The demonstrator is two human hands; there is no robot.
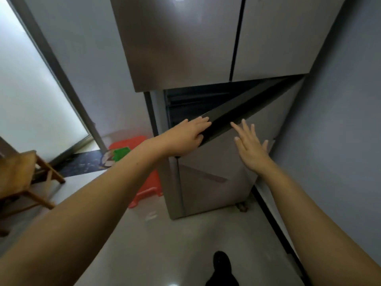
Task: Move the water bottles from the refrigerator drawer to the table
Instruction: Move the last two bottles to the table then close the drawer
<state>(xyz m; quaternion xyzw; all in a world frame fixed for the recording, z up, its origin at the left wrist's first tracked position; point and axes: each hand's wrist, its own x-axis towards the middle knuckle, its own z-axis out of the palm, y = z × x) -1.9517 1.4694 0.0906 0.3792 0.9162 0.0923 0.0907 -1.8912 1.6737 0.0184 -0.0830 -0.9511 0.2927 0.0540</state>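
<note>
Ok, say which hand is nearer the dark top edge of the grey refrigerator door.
Left: left hand grips the dark top edge; right hand hovers open beside it, before the door front.

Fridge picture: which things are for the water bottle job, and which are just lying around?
For the job: fridge; its half-open lower door; left hand, gripping the door's top edge; right hand, open by the door front. No bottles show yet.
Lying about: red stool; green thing on it; wooden chair.

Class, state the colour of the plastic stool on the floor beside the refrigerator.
The stool is orange-red, shown best in the head view.
</note>
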